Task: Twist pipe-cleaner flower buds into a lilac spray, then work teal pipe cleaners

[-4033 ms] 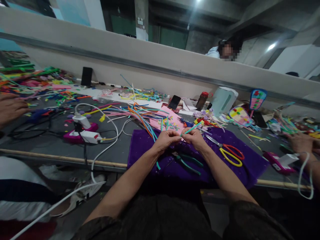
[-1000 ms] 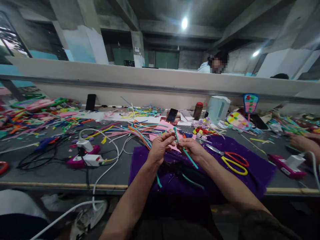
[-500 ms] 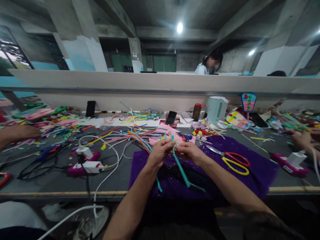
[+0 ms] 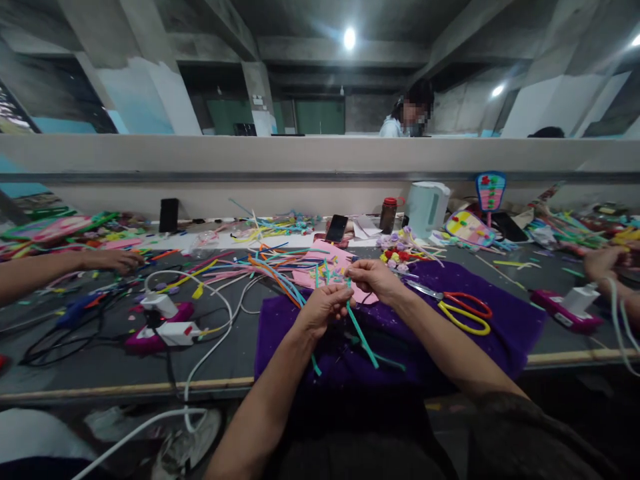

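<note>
Both my hands are closed around a teal-green pipe cleaner (image 4: 363, 337) above a purple cloth (image 4: 430, 320). My left hand (image 4: 325, 310) pinches it between thumb and fingers, and its forked lower ends hang down over the cloth. Slightly higher, my right hand (image 4: 375, 279) pinches at the upper part, where the fingers partly hide it. Another green end (image 4: 316, 365) shows below my left wrist. Just behind my hands lies a pink sheet (image 4: 320, 252) with small green and yellow pieces on it. Scissors (image 4: 463, 310) with red and yellow handles rest on the cloth to the right.
Loose pipe cleaners (image 4: 260, 267) lie behind on the left. A power strip (image 4: 160, 327) with white plugs and cables stands left. At the back are a phone (image 4: 337, 229), a brown bottle (image 4: 389, 215) and a kettle (image 4: 426, 208). Co-workers' hands (image 4: 117, 260) reach in from both sides.
My right hand has shifted up and away from my left, which sits a little lower. The view has tilted slightly. The co-worker's hand on the left has reached further in.
</note>
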